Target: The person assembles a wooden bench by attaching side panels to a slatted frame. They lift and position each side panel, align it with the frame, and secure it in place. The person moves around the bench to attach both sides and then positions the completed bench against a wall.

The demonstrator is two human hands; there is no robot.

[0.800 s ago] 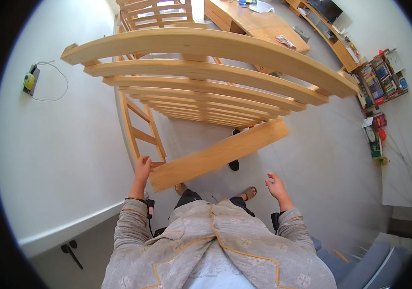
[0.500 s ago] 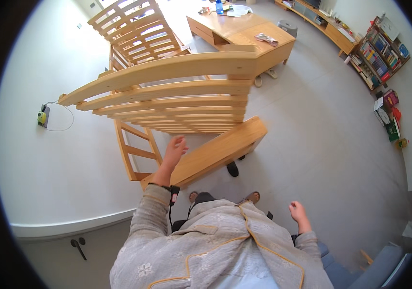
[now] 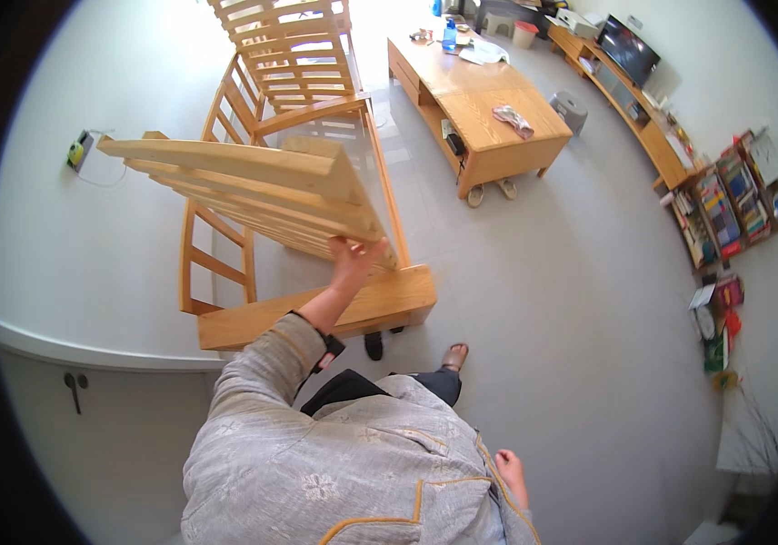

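I've got the left hand up near frame centre, fingers wrapped on the lower right corner of the slatted wood panel, which sits tilted across upper left of frame. Below it a flat wood board runs centre-left over the sofa frame by the wall. Right hand hangs at bottom right, empty, fingers loosely curled. Wood coffee table upper centre, bookshelf at right edge.

Pale wooden slatted frame, tilted up, leans over the wooden bench.
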